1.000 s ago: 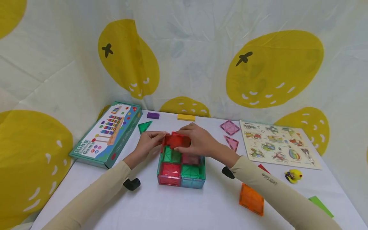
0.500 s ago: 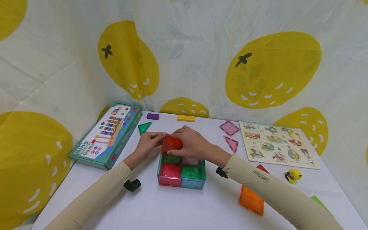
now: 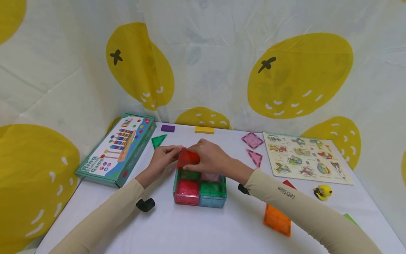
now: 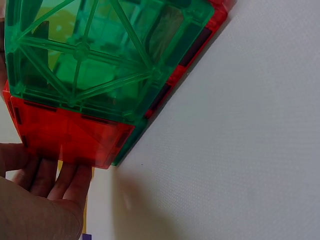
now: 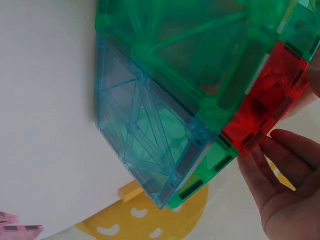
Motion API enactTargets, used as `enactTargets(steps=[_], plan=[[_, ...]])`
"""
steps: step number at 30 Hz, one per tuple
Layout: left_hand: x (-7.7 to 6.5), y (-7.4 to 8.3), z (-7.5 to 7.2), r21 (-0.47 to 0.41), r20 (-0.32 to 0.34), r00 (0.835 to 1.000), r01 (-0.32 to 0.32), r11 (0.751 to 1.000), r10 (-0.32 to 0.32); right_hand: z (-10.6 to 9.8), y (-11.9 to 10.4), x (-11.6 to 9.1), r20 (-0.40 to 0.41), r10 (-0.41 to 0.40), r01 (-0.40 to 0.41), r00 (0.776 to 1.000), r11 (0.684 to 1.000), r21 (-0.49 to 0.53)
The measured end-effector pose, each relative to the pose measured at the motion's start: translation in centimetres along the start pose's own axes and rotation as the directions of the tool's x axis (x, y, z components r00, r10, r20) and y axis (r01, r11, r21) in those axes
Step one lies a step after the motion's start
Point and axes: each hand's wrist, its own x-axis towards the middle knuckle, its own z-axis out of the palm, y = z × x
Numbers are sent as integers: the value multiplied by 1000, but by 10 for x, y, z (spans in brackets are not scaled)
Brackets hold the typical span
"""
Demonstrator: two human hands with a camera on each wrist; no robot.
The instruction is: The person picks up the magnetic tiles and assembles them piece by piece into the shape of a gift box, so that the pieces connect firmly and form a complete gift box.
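A low box of see-through magnetic tiles (image 3: 200, 201) stands at the middle of the table, with red, green, pink and light blue squares. At its far left corner, my right hand (image 3: 214, 158) holds a red magnetic tile (image 3: 188, 158), thumb on the near side and fingers over the far edge. My left hand (image 3: 160, 163) pinches the red tilework at that same corner, thumb and forefinger close together. In the left wrist view, fingers (image 4: 70, 182) lie against the lower edge of a red tile (image 4: 67, 135) beside a large green tile (image 4: 85, 55).
A teal-edged ring game box (image 3: 117, 151) lies at left. Behind are a green triangle tile (image 3: 158, 141), purple block (image 3: 167, 128) and yellow block (image 3: 204, 130). At right lie pink tiles (image 3: 252, 140), a picture puzzle board (image 3: 304, 158), a yellow toy figure (image 3: 323, 192) and an orange tile (image 3: 277, 219).
My right hand has moved left with the red tile, bringing it to the box's far left corner beside my left hand. The left hand has stayed almost still.
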Motion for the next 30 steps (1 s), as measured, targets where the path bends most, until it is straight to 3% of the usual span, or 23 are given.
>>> enactTargets(steps=[14,30], plan=[[-1,5,-2,14,14,998,69,998,-69,1,0,-1,7,-19,19,1000,999,-30],[0,10,-1,-28,15,995,95,995,-95,1,1,-2,15,-18,18,1000,1000,-20]])
